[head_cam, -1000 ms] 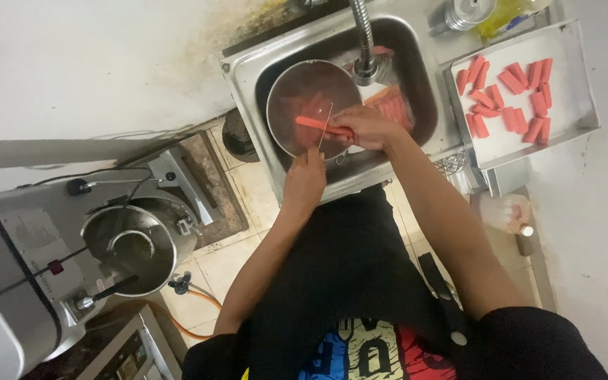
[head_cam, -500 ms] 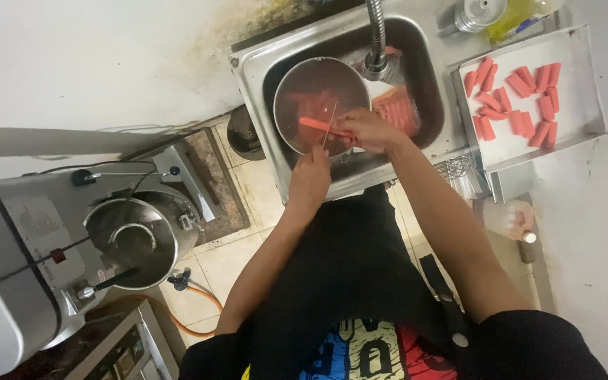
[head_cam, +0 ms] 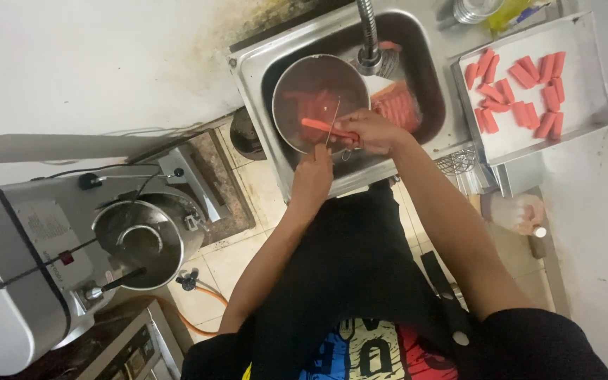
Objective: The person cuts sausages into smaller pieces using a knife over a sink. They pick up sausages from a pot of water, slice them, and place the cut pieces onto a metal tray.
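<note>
Head view: right hand [head_cam: 371,131] fingers closed around a carrot [head_cam: 321,127] held over the round bowl [head_cam: 314,102] in the sink [head_cam: 248,67]. Left hand [head_cam: 312,176] grips a thin knife [head_cam: 333,121] against the carrot; cut pieces lie on the tray [head_cam: 585,105].

1. Orange-red carrot [head_cam: 321,127] over a silvery steel bowl [head_cam: 297,77].
2. Grey steel sink [head_cam: 251,67]; silver tray [head_cam: 585,77] carrying orange-red carrot pieces [head_cam: 518,91].
3. Black apron [head_cam: 346,281] above a blue, red and yellow printed shirt [head_cam: 360,348].
4. Pale grey mixer [head_cam: 15,281]; beige floor tiles [head_cam: 241,264].
</note>
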